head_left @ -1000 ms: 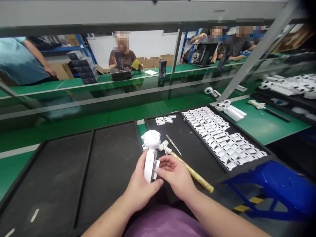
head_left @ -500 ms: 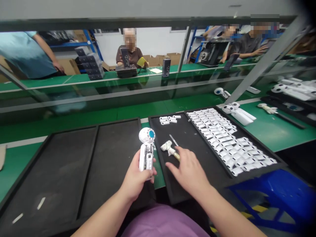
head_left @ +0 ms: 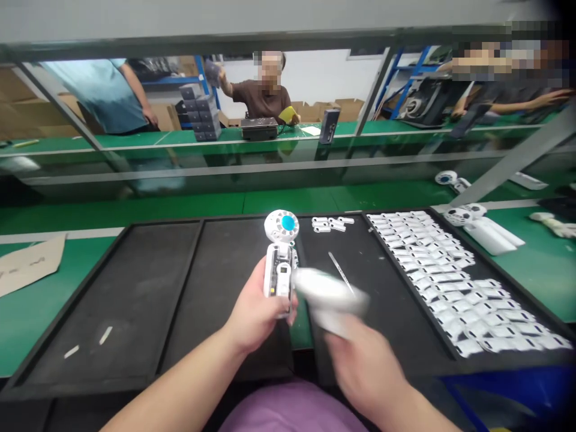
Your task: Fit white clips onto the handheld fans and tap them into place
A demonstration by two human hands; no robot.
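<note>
Left hand [head_left: 254, 309] grips a white toy robot figure with round head and blue disc face [head_left: 281, 264], held upright, head up, just above the hand, torso in the palm, front panel open with small parts showing. Left fingers [head_left: 293, 311] wrap narrowly around the torso, closed on it. Right hand [head_left: 364, 366] is motion-blurred, near the figure but apart from it, with a blurred white limb-shaped part [head_left: 328, 297] just above it, between hand and figure. Fingers too blurred to read, so cannot tell whether they are open or gripping that part.

Under the hands, a black rectangular work tray [head_left: 360, 324] holds a thin metal pointed tool [head_left: 341, 273] and a small cluster of white clips [head_left: 330, 224]. Next to it, rows of small white plastic parts [head_left: 445, 288] fill a black tray. Left of that, an empty-looking pair of dark trays is not clear in detail; white bits lie on one [head_left: 87, 342]. A white robot head with white body pieces [head_left: 477, 228] sits on the green workbench [head_left: 531, 294]. Beyond the glass partition [head_left: 270, 168], a co-worker in a brown shirt [head_left: 263, 99] raises a hand.
</note>
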